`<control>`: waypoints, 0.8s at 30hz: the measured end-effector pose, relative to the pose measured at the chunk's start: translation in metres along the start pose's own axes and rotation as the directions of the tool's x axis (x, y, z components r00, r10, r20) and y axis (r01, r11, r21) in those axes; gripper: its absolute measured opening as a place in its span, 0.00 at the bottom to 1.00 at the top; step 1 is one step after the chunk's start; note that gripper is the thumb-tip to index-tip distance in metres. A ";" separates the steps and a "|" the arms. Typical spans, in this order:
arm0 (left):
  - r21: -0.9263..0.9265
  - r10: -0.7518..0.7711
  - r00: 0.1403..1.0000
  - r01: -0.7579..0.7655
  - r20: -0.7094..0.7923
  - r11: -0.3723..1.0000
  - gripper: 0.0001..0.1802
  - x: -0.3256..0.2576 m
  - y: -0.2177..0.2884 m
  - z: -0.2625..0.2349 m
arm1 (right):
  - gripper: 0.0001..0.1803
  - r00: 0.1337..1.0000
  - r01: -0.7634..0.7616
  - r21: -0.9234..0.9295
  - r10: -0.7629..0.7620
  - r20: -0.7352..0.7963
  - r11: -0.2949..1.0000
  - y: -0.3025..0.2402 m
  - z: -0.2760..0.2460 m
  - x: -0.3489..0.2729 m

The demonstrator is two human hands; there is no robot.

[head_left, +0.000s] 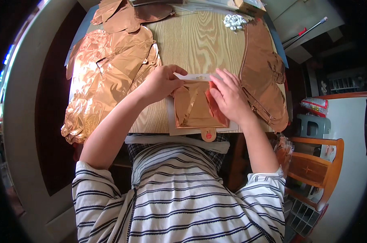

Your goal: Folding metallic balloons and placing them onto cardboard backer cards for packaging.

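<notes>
In front of me at the table's near edge lies a folded copper-coloured foil sheet (pixel 193 101), apparently a flat foil balloon, with a rounded tab (pixel 209 135) bearing a red mark at its bottom. Along its top runs a pale strip (pixel 201 77) with a hanger hole, perhaps the top of a clear bag. My left hand (pixel 164 83) pinches the strip's upper left corner. My right hand (pixel 231 97) lies over the right side, fingers stretched out and fairly flat against the foil's edge. A pale sheet (pixel 173 130) shows under the foil.
Large crumpled copper foil pieces (pixel 102 77) cover the table's left side; more foil (pixel 262 77) lies on the right. A cluster of small white pieces (pixel 234 22) sits at the far right, near a cardboard box (pixel 250 7). A wooden chair (pixel 313 170) stands to my right.
</notes>
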State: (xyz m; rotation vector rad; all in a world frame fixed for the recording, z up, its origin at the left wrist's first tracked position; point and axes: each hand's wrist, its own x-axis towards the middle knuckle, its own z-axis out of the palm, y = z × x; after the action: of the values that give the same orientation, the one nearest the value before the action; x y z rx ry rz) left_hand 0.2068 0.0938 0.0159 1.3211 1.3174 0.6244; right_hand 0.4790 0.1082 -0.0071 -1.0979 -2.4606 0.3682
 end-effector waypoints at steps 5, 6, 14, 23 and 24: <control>-0.022 0.113 0.994 -0.113 0.004 0.993 0.15 -0.001 -0.011 0.003 | 0.11 0.997 -0.028 0.313 0.004 0.076 0.949 0.009 -0.012 0.030; -0.032 0.116 0.993 -0.115 0.000 0.993 0.15 0.000 -0.014 0.002 | 0.11 0.988 -0.092 0.362 0.040 0.149 0.928 0.007 -0.016 0.033; -0.092 0.052 0.999 -0.051 0.010 0.994 0.16 -0.006 -0.008 0.002 | 0.12 0.909 -0.301 0.405 0.131 0.396 0.863 0.004 -0.027 0.043; -0.066 0.096 0.988 -0.104 -0.120 0.992 0.16 -0.007 -0.012 0.004 | 0.18 0.801 -0.557 0.730 0.024 0.598 0.395 0.024 -0.034 0.038; -0.020 0.112 0.984 -0.116 -0.142 0.993 0.16 -0.008 -0.012 0.005 | 0.18 0.798 -0.564 0.719 0.045 0.600 0.406 0.027 -0.035 0.035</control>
State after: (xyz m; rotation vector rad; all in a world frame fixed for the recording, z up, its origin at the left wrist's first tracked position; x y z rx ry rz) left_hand 0.2055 0.0818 0.0062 1.3562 1.3472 0.8254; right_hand 0.4918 0.1549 0.0217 -1.0044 -1.8055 2.0393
